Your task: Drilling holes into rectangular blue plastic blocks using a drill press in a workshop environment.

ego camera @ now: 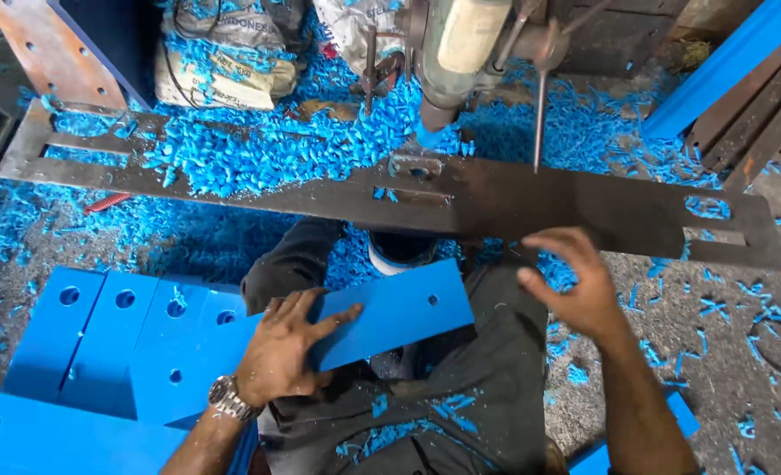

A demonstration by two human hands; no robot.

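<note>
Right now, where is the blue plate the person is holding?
The blue plate lies across the person's lap, centre of the head view, under the left hand, right of the stacked blue plates.

Workshop, drill press point(447, 53), blue plastic shavings point(258, 149), slotted steel bar point(513, 198)
</note>
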